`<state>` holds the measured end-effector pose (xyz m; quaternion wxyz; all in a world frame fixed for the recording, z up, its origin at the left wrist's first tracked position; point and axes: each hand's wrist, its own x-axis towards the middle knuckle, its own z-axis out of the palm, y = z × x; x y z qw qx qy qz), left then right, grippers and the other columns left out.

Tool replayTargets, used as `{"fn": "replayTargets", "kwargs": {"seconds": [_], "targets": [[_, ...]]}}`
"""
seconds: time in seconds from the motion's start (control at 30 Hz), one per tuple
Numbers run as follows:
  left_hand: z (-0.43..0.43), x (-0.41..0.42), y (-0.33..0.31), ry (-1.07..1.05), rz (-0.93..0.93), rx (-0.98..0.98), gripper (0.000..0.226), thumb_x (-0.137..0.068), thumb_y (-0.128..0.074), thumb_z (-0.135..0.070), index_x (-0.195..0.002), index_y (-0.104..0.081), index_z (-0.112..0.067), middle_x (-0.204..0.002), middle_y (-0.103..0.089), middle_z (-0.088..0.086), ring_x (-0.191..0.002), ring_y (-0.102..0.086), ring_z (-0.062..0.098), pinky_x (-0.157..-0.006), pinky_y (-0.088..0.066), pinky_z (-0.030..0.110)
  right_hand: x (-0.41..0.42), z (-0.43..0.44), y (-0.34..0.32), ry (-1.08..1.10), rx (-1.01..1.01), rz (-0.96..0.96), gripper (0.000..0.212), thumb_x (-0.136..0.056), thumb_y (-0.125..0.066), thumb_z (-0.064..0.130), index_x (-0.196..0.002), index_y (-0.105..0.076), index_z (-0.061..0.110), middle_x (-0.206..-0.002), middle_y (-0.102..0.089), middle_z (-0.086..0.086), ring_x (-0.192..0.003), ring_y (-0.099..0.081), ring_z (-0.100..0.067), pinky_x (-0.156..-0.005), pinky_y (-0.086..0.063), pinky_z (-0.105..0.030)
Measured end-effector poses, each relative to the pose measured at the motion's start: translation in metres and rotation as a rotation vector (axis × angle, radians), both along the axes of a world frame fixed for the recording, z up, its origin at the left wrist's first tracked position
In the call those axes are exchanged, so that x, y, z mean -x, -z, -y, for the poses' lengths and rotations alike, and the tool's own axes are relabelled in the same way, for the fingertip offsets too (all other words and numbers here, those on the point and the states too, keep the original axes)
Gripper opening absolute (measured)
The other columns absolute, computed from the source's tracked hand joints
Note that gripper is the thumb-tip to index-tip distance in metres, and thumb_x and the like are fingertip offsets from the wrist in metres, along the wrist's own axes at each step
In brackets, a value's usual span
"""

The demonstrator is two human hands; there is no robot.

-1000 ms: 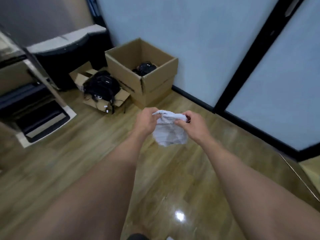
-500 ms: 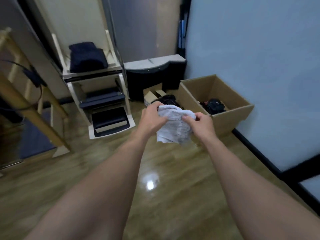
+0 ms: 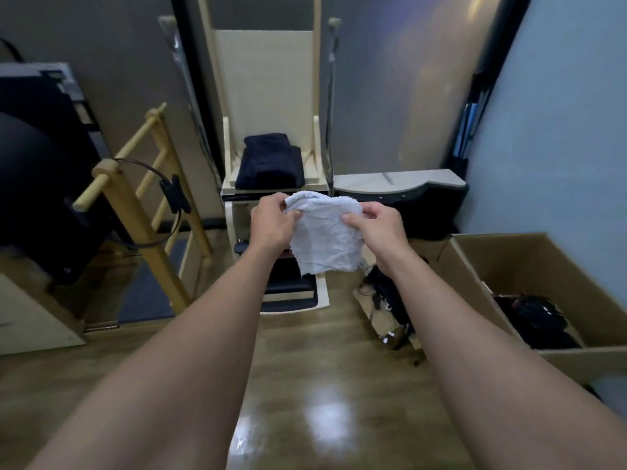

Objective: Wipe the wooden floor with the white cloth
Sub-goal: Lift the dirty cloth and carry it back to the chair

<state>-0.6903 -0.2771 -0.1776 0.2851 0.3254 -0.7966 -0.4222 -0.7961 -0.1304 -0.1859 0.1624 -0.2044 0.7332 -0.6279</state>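
At the far left a large black rounded object (image 3: 30, 184) was cut off by the frame edge, too dark to identify. Beside it leaned a pale wooden ladder-like frame (image 3: 135, 184) with a thin black strap (image 3: 173, 195) looped round one rung.

In the middle stood a cream open shelf unit (image 3: 271, 96) with a folded dark navy fabric (image 3: 269, 161) on its top shelf. Its lower shelves were partly hidden behind the hands and cloth.

The left hand (image 3: 271, 222) pinched the upper left edge of the crumpled white terry cloth (image 3: 325, 235) between thumb and curled fingers. The right hand (image 3: 376, 225) pinched the upper right edge the same way. The cloth hung between them in the air, in front of the shelf unit and well above the glossy brown wooden floor (image 3: 322, 368), its frayed lower edge loose.

Behind the right hand sat a black curved cabinet with a pale top (image 3: 400, 184). Below it the right forearm half covered a tangle of black gear (image 3: 390, 300) on the floor. At the right an open brown cardboard box (image 3: 543, 266), cut off at the edge, held blurred black items (image 3: 536, 320).
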Motion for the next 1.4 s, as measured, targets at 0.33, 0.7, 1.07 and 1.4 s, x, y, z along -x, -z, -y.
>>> {"fn": "replayTargets", "kwargs": {"seconds": [0.33,0.7,1.07,1.4], "targets": [[0.17,0.1,-0.016,-0.227,-0.109,-0.047,0.016,-0.085,-0.069,-0.022,-0.097,-0.064,-0.01,-0.092,-0.066,0.007,-0.09,-0.064,0.025,-0.084,-0.055,0.045,0.114,0.195,-0.013,-0.143,-0.138,-0.263,0.018,-0.093,-0.055,0.031,-0.1,-0.057,0.015,-0.098,-0.065,-0.001,-0.092,-0.062,-0.021,-0.087,-0.051,-0.047],[0.372,0.237,-0.004,-0.194,-0.156,-0.219,0.016,-0.088,-0.068,-0.018,-0.098,-0.06,-0.009,-0.104,-0.056,0.012,-0.084,-0.067,0.028,-0.051,-0.059,0.031,0.253,0.401,-0.002,-0.091,-0.16,-0.152,0.015,-0.092,-0.056,0.029,-0.101,-0.061,0.018,-0.099,-0.067,0.001,-0.092,-0.065,-0.02,-0.086,-0.054,-0.047],[0.568,0.426,0.075,-0.209,-0.028,-0.345,0.026,-0.087,-0.069,-0.015,-0.108,-0.063,-0.001,-0.112,-0.059,0.014,-0.09,-0.067,0.027,-0.061,-0.061,0.035,0.444,0.588,0.088,-0.15,-0.274,-0.032,0.015,-0.09,-0.061,0.034,-0.098,-0.062,0.021,-0.095,-0.068,0.003,-0.09,-0.065,-0.016,-0.085,-0.055,-0.041],[0.709,0.575,0.166,-0.244,0.131,-0.408,0.011,-0.087,-0.069,-0.013,-0.085,-0.058,-0.01,-0.077,-0.055,0.003,-0.077,-0.058,0.021,-0.081,-0.058,0.044,0.593,0.732,0.168,-0.157,-0.435,0.016,0.016,-0.089,-0.06,0.023,-0.104,-0.061,0.017,-0.1,-0.067,-0.002,-0.096,-0.063,-0.024,-0.089,-0.052,-0.043]]}}
